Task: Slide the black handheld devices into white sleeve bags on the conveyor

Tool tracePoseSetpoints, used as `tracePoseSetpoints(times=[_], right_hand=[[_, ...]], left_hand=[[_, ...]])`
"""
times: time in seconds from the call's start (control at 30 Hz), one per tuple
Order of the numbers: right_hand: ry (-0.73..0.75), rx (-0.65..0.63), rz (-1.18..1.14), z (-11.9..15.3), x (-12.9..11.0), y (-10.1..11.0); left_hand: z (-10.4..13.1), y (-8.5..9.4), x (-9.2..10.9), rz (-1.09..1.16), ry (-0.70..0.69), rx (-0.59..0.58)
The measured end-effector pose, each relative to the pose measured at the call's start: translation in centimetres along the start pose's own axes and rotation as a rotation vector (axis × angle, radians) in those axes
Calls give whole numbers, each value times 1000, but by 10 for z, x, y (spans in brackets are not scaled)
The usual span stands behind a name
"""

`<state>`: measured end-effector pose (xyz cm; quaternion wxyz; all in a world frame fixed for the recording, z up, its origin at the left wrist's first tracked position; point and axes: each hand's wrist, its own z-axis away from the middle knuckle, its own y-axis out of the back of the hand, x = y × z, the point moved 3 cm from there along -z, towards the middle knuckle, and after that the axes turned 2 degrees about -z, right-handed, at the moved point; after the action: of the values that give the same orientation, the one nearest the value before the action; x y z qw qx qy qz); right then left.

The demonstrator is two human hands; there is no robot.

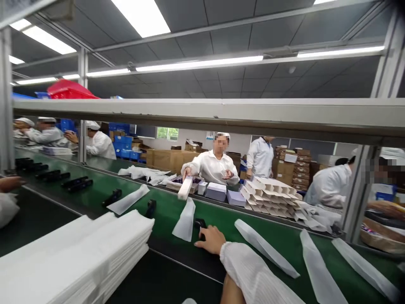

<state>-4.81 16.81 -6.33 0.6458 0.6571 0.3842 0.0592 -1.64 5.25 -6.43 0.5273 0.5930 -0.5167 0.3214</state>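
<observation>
My right hand [211, 239] reaches in from the lower right in a white sleeve, over the green conveyor belt [218, 215]. Its thumb and fingers close on the near end of a small black device [199, 223], which they partly cover. Just left of it lies a flattened white sleeve bag [185, 221]. Another black device [151, 207] stands farther left, near a tall stack of white bags [95, 249]. Bare skin of a forearm [232, 291] shows below my sleeve; I cannot tell which arm it belongs to. My left hand is not visible.
More white bags [265, 247] lie along the belt to the right, and several black devices [76, 183] to the left. Across the belt a co-worker [218, 162] holds out a white box [185, 188]. Open cartons [268, 194] are piled there. A shelf beam [202, 112] crosses overhead.
</observation>
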Motion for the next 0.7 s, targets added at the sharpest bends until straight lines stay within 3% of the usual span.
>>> tracePoseSetpoints(times=[0.17, 0.3, 0.4, 0.53, 0.7], right_hand=[[-34, 174, -265, 10, 40, 17], [-9, 485, -1024, 60, 83, 58], [-93, 631, -1336, 107, 109, 90], [-224, 698, -1426, 155, 123, 121], [-161, 606, -1423, 171, 108, 131]], left_hand=[[-1, -11, 3, -147, -53, 44], [-2, -23, -1, -297, 44, 16], [0, -21, 3, -335, 24, 70], [6, -19, 13, -456, -122, 61], [9, -23, 21, -582, -275, 44]])
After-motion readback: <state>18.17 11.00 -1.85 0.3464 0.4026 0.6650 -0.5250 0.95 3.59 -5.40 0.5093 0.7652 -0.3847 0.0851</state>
